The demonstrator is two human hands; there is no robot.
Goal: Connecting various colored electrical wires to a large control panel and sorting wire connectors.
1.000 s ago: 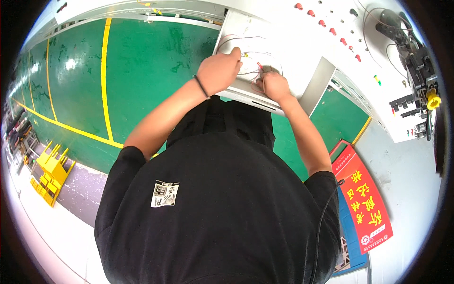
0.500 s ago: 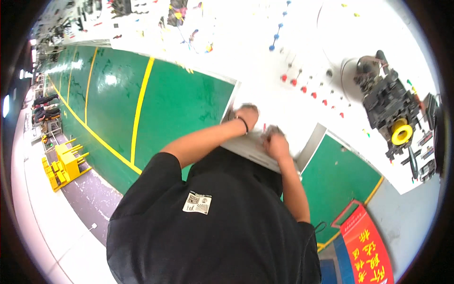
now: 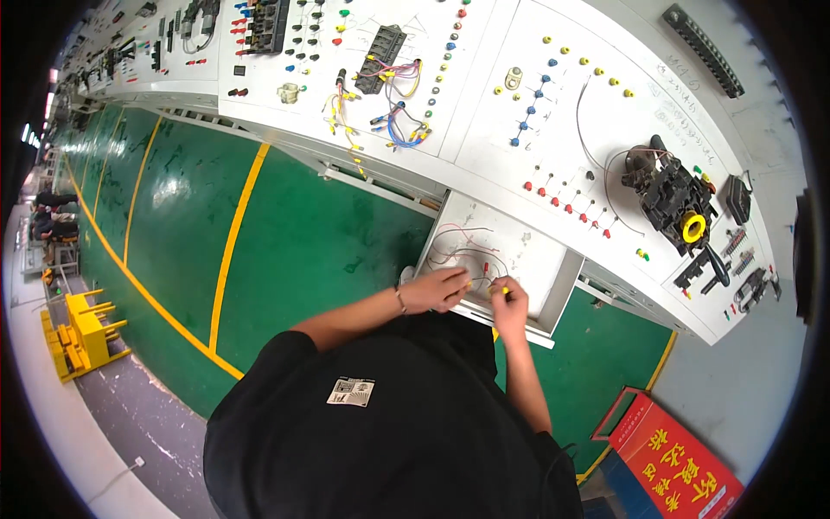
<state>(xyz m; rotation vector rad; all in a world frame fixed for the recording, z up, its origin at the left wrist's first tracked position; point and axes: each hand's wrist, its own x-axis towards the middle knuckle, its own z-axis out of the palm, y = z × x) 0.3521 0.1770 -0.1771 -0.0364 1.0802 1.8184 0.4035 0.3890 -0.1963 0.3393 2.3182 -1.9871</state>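
Note:
Both hands are over an open white drawer [image 3: 560,290] that sticks out from the workbench. My left hand [image 3: 438,290] is closed near the drawer's front left, with a small yellow tip showing at its fingers. My right hand [image 3: 510,303] pinches a yellow plug [image 3: 504,291] close beside it. A thin dark wire seems to run between the two hands, though its ends are partly hidden by the fingers. Inside the drawer lie several loose dark and red wires [image 3: 467,230] and a small red plug [image 3: 486,268].
On the white bench panel [image 3: 484,156] are rows of coloured sockets, a black connector block [image 3: 380,59] with tangled wires, and a black mechanical assembly [image 3: 670,186] with a yellow ring. A red sign [image 3: 670,450] stands at lower right, a yellow rack [image 3: 82,336] at far left.
The view has shifted and brightness has dropped, so bench and drawer contents now show clearly. My left hand has come back toward me, and both hands are at the drawer's front.

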